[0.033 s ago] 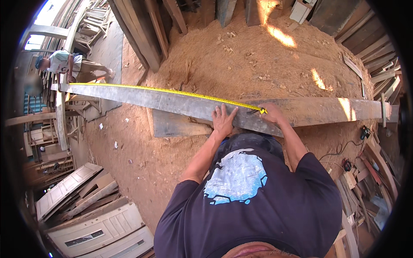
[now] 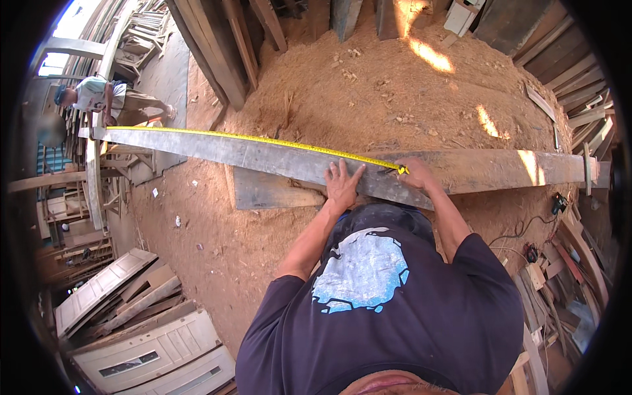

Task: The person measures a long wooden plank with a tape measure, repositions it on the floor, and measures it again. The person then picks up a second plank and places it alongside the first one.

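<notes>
A long grey wooden plank runs from in front of me toward the far left. Along its far edge stretches a yellow tape measure. My right hand is closed around the near end of the tape, above the plank's right part. On the plank's top face my left hand lies flat with its fingers spread. At the plank's far left end a co-worker bends over, hands by the tape's other end.
Another thick board extends right behind the plank, and a shorter board lies beneath it. Sawdust covers the ground. Panelled doors are stacked at lower left. A corded power tool and wood scraps sit at right.
</notes>
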Motion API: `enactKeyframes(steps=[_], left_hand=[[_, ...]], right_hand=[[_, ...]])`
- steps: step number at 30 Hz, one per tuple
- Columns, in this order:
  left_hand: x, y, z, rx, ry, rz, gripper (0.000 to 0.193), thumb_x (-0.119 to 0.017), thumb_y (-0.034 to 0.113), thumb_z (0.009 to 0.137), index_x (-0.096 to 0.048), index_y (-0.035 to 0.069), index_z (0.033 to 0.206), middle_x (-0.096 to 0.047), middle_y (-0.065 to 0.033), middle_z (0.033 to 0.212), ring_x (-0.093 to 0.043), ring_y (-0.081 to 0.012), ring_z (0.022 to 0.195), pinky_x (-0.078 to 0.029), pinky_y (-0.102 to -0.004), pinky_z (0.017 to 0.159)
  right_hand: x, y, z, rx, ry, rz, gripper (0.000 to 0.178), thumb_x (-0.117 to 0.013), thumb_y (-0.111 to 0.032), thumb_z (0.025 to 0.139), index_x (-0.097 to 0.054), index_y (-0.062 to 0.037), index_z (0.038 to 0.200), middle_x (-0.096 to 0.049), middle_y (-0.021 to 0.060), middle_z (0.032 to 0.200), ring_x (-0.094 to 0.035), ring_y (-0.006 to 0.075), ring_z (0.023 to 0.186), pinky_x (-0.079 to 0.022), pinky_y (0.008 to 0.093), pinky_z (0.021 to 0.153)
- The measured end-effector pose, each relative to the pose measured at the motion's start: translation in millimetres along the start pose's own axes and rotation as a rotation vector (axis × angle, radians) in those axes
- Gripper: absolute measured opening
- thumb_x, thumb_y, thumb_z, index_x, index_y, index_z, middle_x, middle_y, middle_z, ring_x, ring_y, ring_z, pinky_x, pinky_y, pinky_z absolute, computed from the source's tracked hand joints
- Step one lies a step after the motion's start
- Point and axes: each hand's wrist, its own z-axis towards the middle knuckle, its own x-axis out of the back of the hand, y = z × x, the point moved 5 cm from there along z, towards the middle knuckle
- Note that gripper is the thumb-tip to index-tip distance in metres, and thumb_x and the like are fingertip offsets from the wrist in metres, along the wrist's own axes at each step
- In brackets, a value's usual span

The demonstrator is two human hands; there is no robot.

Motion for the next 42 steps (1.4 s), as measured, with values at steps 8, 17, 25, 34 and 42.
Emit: enactKeyframes(steps=[8,17,25,34,42], left_hand=[[-11,2,13,0.059,-0.007,-0.075,0.078,-0.071,0.027,0.073,-0.042,0.032,0.145,-0.031,-0.0319,0.147,-0.029,-0.0581,0.133,-0.021,-0.068,0.107],[-31,-25,3,0.048,-0.091,-0.215,0.082,-0.079,0.039,0.063,-0.05,0.02,0.138,-0.035,-0.0309,0.145,-0.032,-0.0493,0.135,-0.027,-0.0594,0.109],[-36,-112,-52,0.979,0.674,-1.73,0.047,-0.057,0.048,0.094,-0.044,0.008,0.116,-0.057,-0.0069,0.1,-0.057,-0.0179,0.085,-0.05,-0.0377,0.077],[-11,-182,-78,0.749,0.896,-2.221,0.029,-0.061,0.029,0.095,-0.046,0.014,0.114,-0.063,-0.0097,0.097,-0.064,-0.023,0.081,-0.056,-0.0395,0.071],[-12,-259,-79,0.503,1.097,-2.242,0.016,-0.056,0.014,0.098,-0.051,0.006,0.11,-0.063,-0.0089,0.092,-0.064,-0.021,0.075,-0.056,-0.0368,0.068]], right_hand=[[3,5,24,0.082,-0.029,-0.008,0.047,-0.071,-0.027,0.071,-0.066,-0.0073,0.114,-0.067,0.0202,0.107,-0.061,0.039,0.103,-0.048,0.0455,0.089],[-11,6,27,0.172,-0.168,-0.044,0.038,-0.068,-0.02,0.077,-0.068,-0.0064,0.113,-0.07,0.0126,0.107,-0.065,0.0284,0.103,-0.049,0.0403,0.091],[-25,-83,27,0.141,-0.589,0.319,0.044,-0.068,-0.024,0.083,-0.062,-0.0004,0.119,-0.066,0.0088,0.105,-0.06,0.0185,0.095,-0.048,0.0331,0.086],[-92,-130,1,0.181,-0.78,0.503,0.05,-0.067,-0.021,0.087,-0.054,0.0039,0.128,-0.064,0.011,0.111,-0.06,0.0194,0.101,-0.047,0.0333,0.091],[-127,-140,2,0.168,-0.567,0.299,0.053,-0.065,-0.018,0.085,-0.051,0.0047,0.131,-0.062,0.0108,0.113,-0.058,0.0192,0.104,-0.045,0.0325,0.093]])
